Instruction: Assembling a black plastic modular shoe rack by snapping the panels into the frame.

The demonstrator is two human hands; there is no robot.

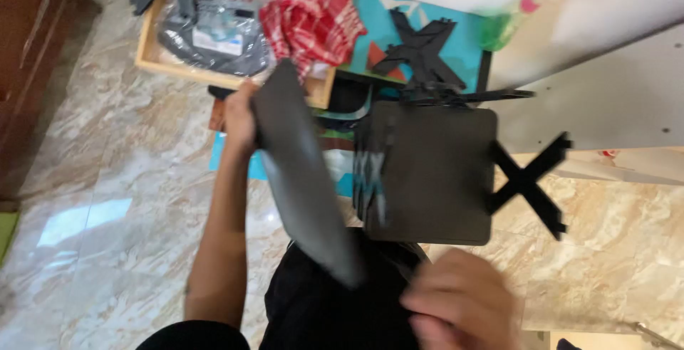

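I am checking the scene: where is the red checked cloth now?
In the head view, the red checked cloth lies at top centre, on the right end of the wooden tray, beside grey plastic bags.

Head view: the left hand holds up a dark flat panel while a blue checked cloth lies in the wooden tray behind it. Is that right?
Not quite. The head view shows the cloth in the wooden tray is red and white checked, not blue. The rest holds: the left hand holds up a dark flat panel.
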